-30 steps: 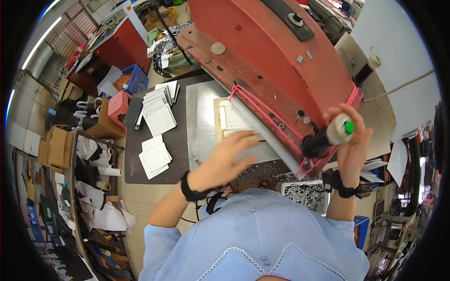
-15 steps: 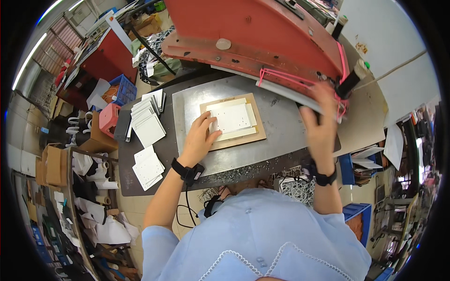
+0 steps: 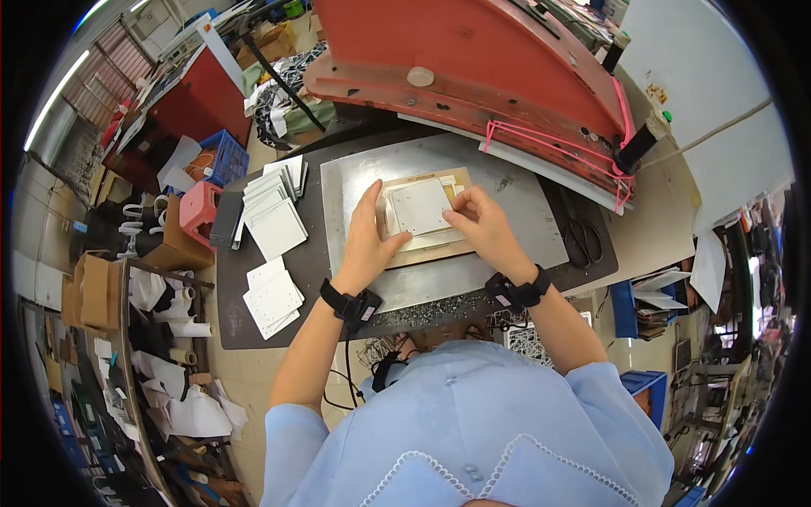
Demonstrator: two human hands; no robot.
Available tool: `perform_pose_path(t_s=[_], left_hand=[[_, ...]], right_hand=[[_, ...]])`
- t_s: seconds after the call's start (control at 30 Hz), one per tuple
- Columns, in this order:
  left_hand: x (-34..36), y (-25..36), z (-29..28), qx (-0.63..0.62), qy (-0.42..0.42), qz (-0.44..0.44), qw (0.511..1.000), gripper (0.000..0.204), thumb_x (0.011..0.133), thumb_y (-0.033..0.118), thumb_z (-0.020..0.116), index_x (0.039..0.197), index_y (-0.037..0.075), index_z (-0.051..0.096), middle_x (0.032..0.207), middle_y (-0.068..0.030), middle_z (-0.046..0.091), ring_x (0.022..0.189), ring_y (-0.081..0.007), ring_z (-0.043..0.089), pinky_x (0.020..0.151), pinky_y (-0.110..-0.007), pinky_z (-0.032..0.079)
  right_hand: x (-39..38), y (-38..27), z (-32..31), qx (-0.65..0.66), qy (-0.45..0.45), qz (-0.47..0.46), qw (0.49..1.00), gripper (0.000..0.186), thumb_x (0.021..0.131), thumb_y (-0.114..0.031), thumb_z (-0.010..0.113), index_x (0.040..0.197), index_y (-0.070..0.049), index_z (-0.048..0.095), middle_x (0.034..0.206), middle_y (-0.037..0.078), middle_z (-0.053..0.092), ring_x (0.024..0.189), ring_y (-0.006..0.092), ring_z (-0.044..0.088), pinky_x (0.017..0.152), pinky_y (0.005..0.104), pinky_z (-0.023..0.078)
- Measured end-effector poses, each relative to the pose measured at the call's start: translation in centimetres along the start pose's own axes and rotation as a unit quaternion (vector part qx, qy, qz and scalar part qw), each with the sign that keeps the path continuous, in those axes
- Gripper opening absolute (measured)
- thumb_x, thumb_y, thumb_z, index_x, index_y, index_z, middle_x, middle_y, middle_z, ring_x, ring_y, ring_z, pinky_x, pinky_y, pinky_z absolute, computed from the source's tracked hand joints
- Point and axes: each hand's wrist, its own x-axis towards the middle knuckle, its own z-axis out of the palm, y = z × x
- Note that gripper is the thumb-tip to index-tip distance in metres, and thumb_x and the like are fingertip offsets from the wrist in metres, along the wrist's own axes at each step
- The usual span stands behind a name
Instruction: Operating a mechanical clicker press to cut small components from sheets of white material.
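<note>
A white rectangular card (image 3: 420,208) with small holes lies, slightly raised at its right side, over a cream plate on a tan board (image 3: 433,252). My right hand (image 3: 488,232) pinches the card's right edge between thumb and fingers. My left hand (image 3: 365,241) rests along the card's left side, fingers stretched and thumb apart near its lower corner. Beneath the board is a grey metal plate (image 3: 524,228). Left of it on the dark table, a fanned stack of white cards (image 3: 277,226) and a smaller pile of punched cards (image 3: 272,297) lie.
A large red machine arm (image 3: 456,59) with pink cords (image 3: 549,139) hangs over the table's far side. Black scissors (image 3: 583,241) lie at the right. Dark scraps (image 3: 422,314) litter the near edge. A pink stool (image 3: 199,213) and blue crate (image 3: 226,156) stand left.
My right hand has come from beneath the red machine arm down to the card and now pinches its right edge. My left hand has stayed beside the card. The scissors are now uncovered.
</note>
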Motion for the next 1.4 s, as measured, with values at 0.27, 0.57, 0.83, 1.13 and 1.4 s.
perform_pose_path(t_s=[0.27,0.57,0.83,1.13,1.4], left_hand=[[-1.0,-0.6,-5.6,-0.253,0.0,-0.166,0.953,0.026,0.093,0.008,0.066,0.117,0.0,0.061,0.089,-0.0028,0.068,0.078,-0.0091,0.061,0.072,-0.023,0.049],[-5.7,2.5,-8.3,-0.292,0.007,-0.213,0.933,0.024,0.093,0.006,0.065,0.115,-0.001,0.058,0.095,-0.0075,0.071,0.082,-0.0088,0.065,0.069,-0.023,0.053],[-6.4,4.7,-8.4,-0.308,-0.101,-0.229,0.918,0.05,0.092,0.004,0.065,0.139,0.001,0.047,0.08,-0.0028,0.064,0.073,-0.0064,0.061,0.065,-0.023,0.054],[-6.2,2.7,-7.7,-0.188,-0.054,-0.278,0.94,0.028,0.093,0.013,0.067,0.116,-0.004,0.067,0.084,-0.0069,0.07,0.076,-0.0094,0.066,0.068,-0.023,0.054],[-6.2,0.7,-10.5,-0.211,0.073,-0.236,0.946,0.034,0.093,0.011,0.067,0.122,-0.004,0.06,0.089,-0.0079,0.071,0.077,-0.0103,0.065,0.068,-0.022,0.051]], right_hand=[[-2.1,-0.9,-1.2,-0.001,-0.025,0.01,1.0,0.03,0.096,-0.02,0.063,0.117,0.001,0.059,0.101,0.006,0.066,0.094,0.0144,0.063,0.086,0.0267,0.049],[-2.0,-3.4,2.9,0.083,-0.172,0.03,0.981,0.031,0.101,-0.024,0.056,0.12,-0.001,0.063,0.093,0.002,0.067,0.084,0.0088,0.061,0.069,0.0229,0.048],[-2.5,-4.5,4.0,0.058,-0.062,0.053,0.995,0.019,0.098,-0.015,0.059,0.109,-0.002,0.069,0.08,0.002,0.066,0.07,0.0096,0.061,0.063,0.0234,0.047],[-5.0,-3.3,2.8,-0.185,-0.123,-0.251,0.942,0.019,0.09,-0.008,0.066,0.109,-0.005,0.069,0.096,0.009,0.066,0.091,0.0261,0.062,0.076,0.0319,0.051],[-8.0,-5.1,-3.1,-0.065,-0.124,0.043,0.989,0.016,0.09,-0.005,0.065,0.103,0.003,0.068,0.087,0.008,0.067,0.078,0.0145,0.063,0.072,0.0254,0.048]])
